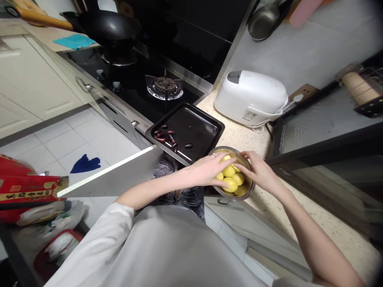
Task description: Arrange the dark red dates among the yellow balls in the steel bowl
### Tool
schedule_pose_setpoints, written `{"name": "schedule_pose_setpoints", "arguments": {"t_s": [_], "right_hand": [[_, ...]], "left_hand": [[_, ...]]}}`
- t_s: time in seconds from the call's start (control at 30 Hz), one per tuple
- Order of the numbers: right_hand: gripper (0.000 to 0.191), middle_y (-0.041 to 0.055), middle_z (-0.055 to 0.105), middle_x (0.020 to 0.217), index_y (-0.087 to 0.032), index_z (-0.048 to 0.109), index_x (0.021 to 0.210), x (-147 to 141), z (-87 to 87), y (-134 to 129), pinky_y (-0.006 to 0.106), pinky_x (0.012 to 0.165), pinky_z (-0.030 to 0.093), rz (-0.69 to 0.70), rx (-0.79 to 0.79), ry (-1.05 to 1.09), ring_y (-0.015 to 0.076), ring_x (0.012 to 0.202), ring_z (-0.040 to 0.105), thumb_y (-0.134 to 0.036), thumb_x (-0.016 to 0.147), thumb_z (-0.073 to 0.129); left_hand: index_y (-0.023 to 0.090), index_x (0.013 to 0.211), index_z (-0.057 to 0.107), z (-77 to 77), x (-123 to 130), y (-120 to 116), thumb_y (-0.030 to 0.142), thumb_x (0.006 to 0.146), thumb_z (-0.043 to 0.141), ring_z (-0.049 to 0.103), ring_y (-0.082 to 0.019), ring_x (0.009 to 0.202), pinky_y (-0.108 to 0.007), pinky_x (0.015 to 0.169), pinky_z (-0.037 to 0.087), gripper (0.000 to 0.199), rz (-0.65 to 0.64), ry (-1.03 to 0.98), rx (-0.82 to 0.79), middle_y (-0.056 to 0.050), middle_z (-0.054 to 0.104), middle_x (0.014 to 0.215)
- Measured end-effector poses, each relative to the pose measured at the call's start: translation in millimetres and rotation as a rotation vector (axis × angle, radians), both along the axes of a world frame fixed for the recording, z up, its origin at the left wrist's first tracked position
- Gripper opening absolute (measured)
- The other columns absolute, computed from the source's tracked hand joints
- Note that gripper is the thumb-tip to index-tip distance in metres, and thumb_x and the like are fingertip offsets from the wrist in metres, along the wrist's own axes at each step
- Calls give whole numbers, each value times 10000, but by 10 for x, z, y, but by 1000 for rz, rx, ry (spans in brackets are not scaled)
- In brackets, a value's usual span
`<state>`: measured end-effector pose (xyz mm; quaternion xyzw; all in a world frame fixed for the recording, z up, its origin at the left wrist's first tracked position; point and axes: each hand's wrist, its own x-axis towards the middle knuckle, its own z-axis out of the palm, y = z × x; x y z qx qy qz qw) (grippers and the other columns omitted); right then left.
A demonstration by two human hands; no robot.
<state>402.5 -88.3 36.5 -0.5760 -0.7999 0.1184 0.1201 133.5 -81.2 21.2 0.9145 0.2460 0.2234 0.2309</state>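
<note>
A: Grip state?
B: Left hand point(211, 169): spread, thumb well apart from fingers, over the lemons point(229, 171) and touching them. Can't tell if it has any firmly. Right hand point(259, 172): half open, across the bowl's right side, fingertips reaching inside. Can't tell if it has a lemon.
A: Lemons where, how many?
B: Bunched in the metal bowl point(250, 190). Six visible, hands hide part, so could be more. Some inner wall shows at the near right.
A: Bowl vs counter?
B: One bowl, at the front edge of the speckled counter point(239, 137), by the near right corner of the black tray point(197, 123). Can't tell if the rims touch. Free strip runs from bowl back to the white appliance point(251, 97), another along the front edge to the right.
A: Tray?
B: One, spans stove and counter joint. Roughly nine dark red pieces point(160, 140), count soft where they overlap. Most in the front left corner, one apart near mid front edge. Right half and rear are open floor.
A: Beyond that?
B: Stove point(134, 89): two knobs point(117, 86), one exposed burner point(165, 85) behind the tray, one wok point(109, 26) at the far end.
</note>
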Motion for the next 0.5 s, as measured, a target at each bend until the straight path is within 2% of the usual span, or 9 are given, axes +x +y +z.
{"name": "schedule_pose_setpoints", "arguments": {"t_s": [0.07,0.1,0.13,0.2,0.27,0.33,0.43,0.5], "right_hand": [[606,186,696,1139,-177,591,1191,144,-62,-102,472,885,544,-177,92,-31,340,1009,684,-712,927,489],[621,167,714,1053,-180,596,1169,209,-108,-151,448,803,554,-282,87,-27,322,905,697,-731,895,519],[614,128,723,926,-189,604,1119,261,-163,-200,415,706,549,-362,16,8,287,761,690,-744,864,547],[582,39,643,626,-203,601,942,305,-289,-294,347,527,490,-443,-265,177,226,523,615,-759,774,618],[517,-6,575,518,-215,588,840,261,-404,-382,302,427,430,-495,-516,391,179,415,540,-723,753,637],[466,-12,548,471,-219,575,755,169,-465,-445,276,371,380,-557,-596,542,147,357,481,-683,759,615],[411,-19,514,411,-223,551,679,66,-395,-429,254,322,307,-606,-542,617,126,300,422,-624,730,628],[392,-17,491,373,-230,532,643,46,-227,-319,251,309,283,-586,-487,589,129,278,414,-602,727,626]], "left_hand": [[171,1571,373,-44,217,-14,594,911,702,437,-414,1496,-556,1152,449,850,30,47,-9,-255,380,1625],[162,1577,372,-75,311,-23,622,910,686,375,-436,1531,-592,1158,426,868,46,78,-13,-273,337,1651],[162,1580,375,-109,392,-33,649,908,672,324,-451,1555,-636,1162,399,882,54,106,-15,-282,315,1664],[153,1581,384,-187,516,-60,687,915,631,273,-451,1576,-708,1178,326,889,71,135,-9,-285,314,1669],[137,1574,403,-263,594,-89,702,926,598,271,-439,1579,-734,1197,264,882,93,141,6,-282,336,1662],[134,1559,433,-321,634,-108,710,929,585,282,-428,1576,-735,1210,236,868,119,136,5,-276,358,1654],[181,1542,468,-356,638,-101,739,923,565,278,-413,1581,-758,1209,208,839,144,95,-41,-247,380,1652],[219,1551,460,-333,618,-66,744,931,541,244,-398,1598,-765,1222,163,816,172,24,-65,-219,348,1678]]}}
